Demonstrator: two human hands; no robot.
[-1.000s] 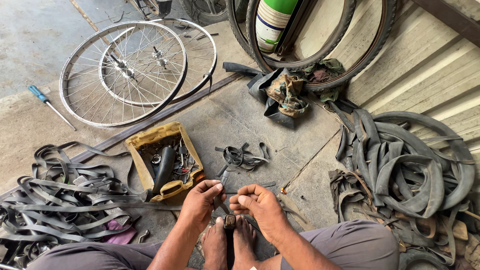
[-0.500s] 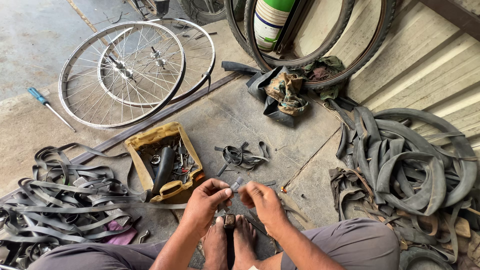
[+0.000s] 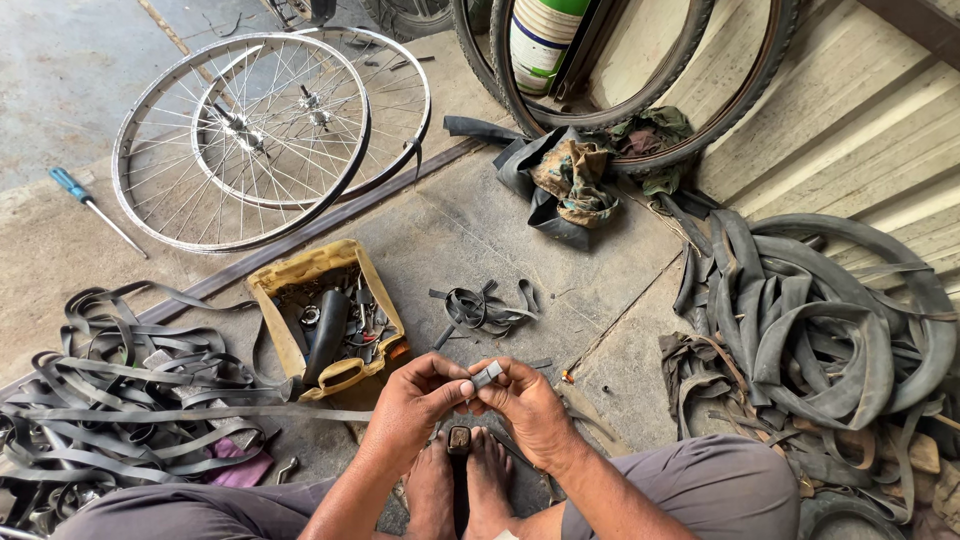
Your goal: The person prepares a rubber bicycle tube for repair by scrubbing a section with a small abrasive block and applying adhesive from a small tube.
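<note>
My left hand (image 3: 420, 400) and my right hand (image 3: 525, 400) meet in front of me, above my bare feet (image 3: 462, 480). Both pinch a small grey strip of rubber (image 3: 487, 375) between thumbs and fingertips. A small dark object (image 3: 459, 439) stands between my feet. Just left of my left hand sits a yellow cut-open container (image 3: 300, 270) holding tools and small metal parts.
Two spoked bicycle rims (image 3: 240, 140) lie at the upper left, a blue-handled screwdriver (image 3: 95, 208) beside them. Piles of black inner tubes lie at left (image 3: 120, 400) and right (image 3: 820, 330). Tyres (image 3: 640, 90) lean on the wall behind a rag heap (image 3: 570, 180). Rubber scraps (image 3: 480, 308) lie ahead.
Both hands have lifted from near my feet and come together, now pinching the rubber strip higher up. The view has shifted slightly.
</note>
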